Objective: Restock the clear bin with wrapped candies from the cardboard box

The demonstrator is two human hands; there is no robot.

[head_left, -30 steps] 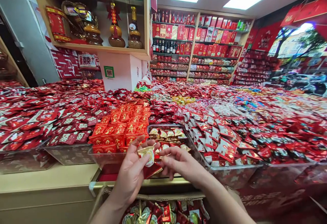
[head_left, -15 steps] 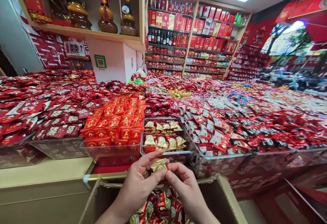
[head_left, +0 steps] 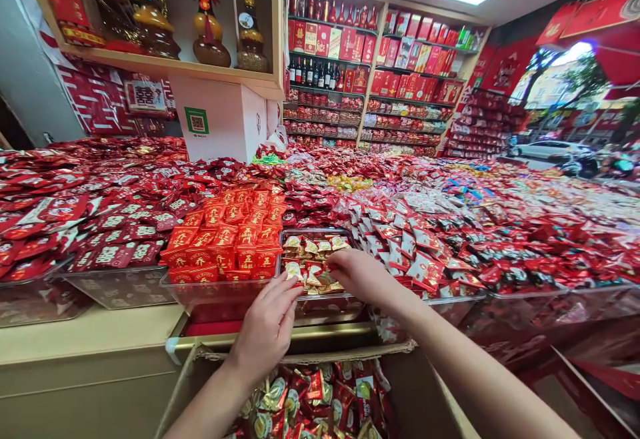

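A clear plastic tray (head_left: 320, 308) at the counter's front holds rows of gold-and-white wrapped candies (head_left: 313, 247). My left hand (head_left: 267, 327) reaches up from below, its extended fingertips touching the front row of candies. My right hand (head_left: 361, 275) lies inside the tray on the right, fingers curled down onto the candies; what is under them is hidden. Below my arms stands an open cardboard box (head_left: 400, 385) full of the same kind of red and gold candies (head_left: 315, 399).
Orange-red packets (head_left: 225, 242) fill the tray to the left, and red-and-white packets (head_left: 405, 245) the one to the right. Red sweets cover the whole counter. Shelves of red boxes and bottles (head_left: 380, 59) line the back wall. A gourd-shaped bottle (head_left: 206, 25) stands on the upper left shelf.
Both hands held one gold candy together over the box. They have since moved up and forward into the clear tray, and the candy is no longer seen between them.
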